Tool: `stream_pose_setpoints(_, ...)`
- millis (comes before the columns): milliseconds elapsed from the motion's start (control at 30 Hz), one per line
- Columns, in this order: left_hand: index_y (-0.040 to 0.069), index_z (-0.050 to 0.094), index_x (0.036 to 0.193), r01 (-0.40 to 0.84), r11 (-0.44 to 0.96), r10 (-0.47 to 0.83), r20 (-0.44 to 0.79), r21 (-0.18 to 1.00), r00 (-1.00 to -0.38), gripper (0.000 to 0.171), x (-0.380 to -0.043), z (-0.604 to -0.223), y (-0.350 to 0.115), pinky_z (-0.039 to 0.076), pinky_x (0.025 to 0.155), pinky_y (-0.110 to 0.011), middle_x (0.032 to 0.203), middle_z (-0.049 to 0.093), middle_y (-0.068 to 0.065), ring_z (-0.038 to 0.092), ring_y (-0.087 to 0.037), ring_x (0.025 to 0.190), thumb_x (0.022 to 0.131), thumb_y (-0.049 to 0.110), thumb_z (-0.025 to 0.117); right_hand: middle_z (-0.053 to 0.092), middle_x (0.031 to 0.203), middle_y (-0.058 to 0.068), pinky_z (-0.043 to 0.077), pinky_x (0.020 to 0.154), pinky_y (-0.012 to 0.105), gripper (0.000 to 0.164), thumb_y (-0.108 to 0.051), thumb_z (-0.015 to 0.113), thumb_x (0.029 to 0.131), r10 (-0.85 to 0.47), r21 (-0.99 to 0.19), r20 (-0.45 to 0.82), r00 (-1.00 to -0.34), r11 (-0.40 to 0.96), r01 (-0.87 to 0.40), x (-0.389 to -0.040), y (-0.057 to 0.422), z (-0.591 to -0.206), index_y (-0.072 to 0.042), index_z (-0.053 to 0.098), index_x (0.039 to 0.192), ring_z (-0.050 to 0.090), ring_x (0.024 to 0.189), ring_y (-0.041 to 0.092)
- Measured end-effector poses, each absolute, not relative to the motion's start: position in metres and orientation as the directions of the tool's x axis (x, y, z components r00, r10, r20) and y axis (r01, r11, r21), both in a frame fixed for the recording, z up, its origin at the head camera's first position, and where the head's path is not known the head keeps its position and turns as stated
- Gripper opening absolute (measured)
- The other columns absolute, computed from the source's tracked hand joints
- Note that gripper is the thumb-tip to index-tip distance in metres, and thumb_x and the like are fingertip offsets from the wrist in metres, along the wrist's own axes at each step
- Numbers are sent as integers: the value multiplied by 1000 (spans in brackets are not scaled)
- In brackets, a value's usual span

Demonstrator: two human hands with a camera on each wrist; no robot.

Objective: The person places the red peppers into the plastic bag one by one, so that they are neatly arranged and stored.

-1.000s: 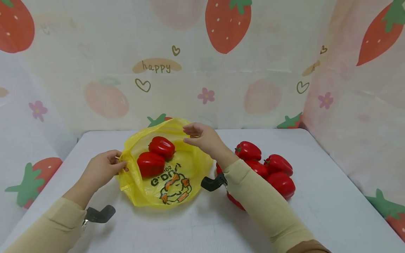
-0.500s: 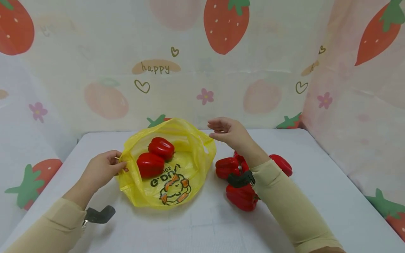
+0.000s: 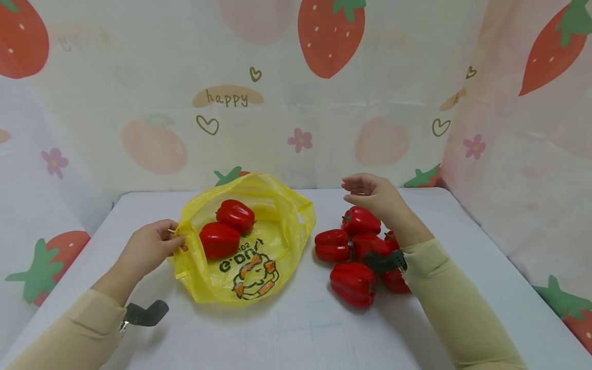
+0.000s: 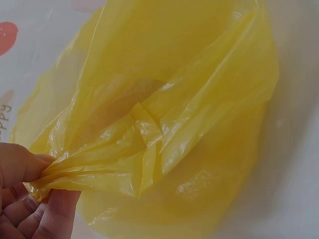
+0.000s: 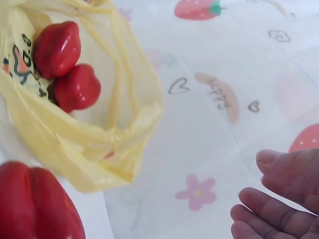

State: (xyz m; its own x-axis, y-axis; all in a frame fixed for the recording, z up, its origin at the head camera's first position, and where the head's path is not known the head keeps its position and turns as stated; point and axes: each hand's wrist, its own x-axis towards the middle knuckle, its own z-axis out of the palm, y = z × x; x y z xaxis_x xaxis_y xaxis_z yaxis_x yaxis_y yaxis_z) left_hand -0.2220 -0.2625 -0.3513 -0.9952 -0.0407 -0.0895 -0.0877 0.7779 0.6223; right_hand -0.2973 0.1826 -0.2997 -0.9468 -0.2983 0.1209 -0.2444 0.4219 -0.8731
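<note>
My left hand [image 3: 150, 246] pinches the left edge of a yellow plastic bag [image 3: 287, 267], and the thin film bunches between thumb and fingers in the left wrist view. The bag's mouth gapes toward me, with a printed cartoon on its inner face. Inside it lie two red bell peppers, the nearer one [image 3: 219, 240] touching the farther one [image 3: 236, 216]. My right hand [image 3: 376, 195] is raised over the back of a pile of red bell peppers [image 3: 353, 284], its fingers loosely bent with nothing between them. My right forearm hides part of that pile.
The white table [image 3: 287, 339] runs back to a cloth wall [image 3: 287, 113] printed with strawberries, and the cloth also flanks both sides. Dark wrist mounts, the left one [image 3: 147, 313] and the right one [image 3: 384, 261], jut from the sleeves.
My right hand has moved right from the bag's far rim to above the pepper pile, holding nothing. The left hand and the two peppers in the bag have stayed put.
</note>
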Motion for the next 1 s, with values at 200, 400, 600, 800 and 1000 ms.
stream_pose_setpoints(200, 7, 55, 113, -89, 780, -43, -90, 619, -995, 30, -221, -351, -263, 54, 76, -37, 95, 62, -12, 56, -22, 82, 90, 26, 58, 54, 127, 12, 39, 99, 41, 45, -22, 65, 85, -291, -870, 110, -950, 434, -234, -294, 209, -300, -8, 51, 126, 50, 115, 24)
stream_pose_setpoints(400, 5, 54, 114, -97, 780, -46, -97, 619, -994, 31, -220, -349, -262, 53, 77, -39, 96, 62, -13, 57, -23, 82, 90, 25, 58, 54, 126, 11, 37, 100, 44, 48, -28, 64, 86, -253, -852, 77, -964, 486, -196, -289, 236, -308, -10, 50, 127, 50, 115, 24)
stream_pose_setpoints(600, 6, 54, 114, -96, 777, -41, -102, 622, -994, 31, -219, -347, -262, 53, 77, -39, 95, 62, -12, 57, -22, 82, 90, 25, 57, 56, 124, 14, 48, 87, 25, 44, -24, 62, 87, -246, -811, 57, -968, 553, -189, -282, 257, -319, -7, 50, 126, 53, 112, 25)
stream_pose_setpoints(800, 6, 53, 114, -96, 779, -42, -101, 620, -994, 30, -218, -347, -262, 53, 78, -39, 94, 62, -11, 57, -22, 82, 90, 25, 57, 56, 123, 16, 47, 80, 16, 46, -25, 63, 86, -248, -810, 8, -969, 566, -151, -272, 274, -330, -6, 50, 126, 53, 112, 27)
stream_pose_setpoints(1000, 6, 53, 114, -95, 780, -39, -103, 619, -994, 31, -218, -348, -263, 53, 77, -39, 95, 62, -11, 57, -22, 82, 90, 25, 57, 57, 121, 18, 47, 88, 28, 47, -24, 62, 87, -273, -803, -14, -962, 576, -152, -260, 289, -339, -5, 49, 127, 57, 107, 23)
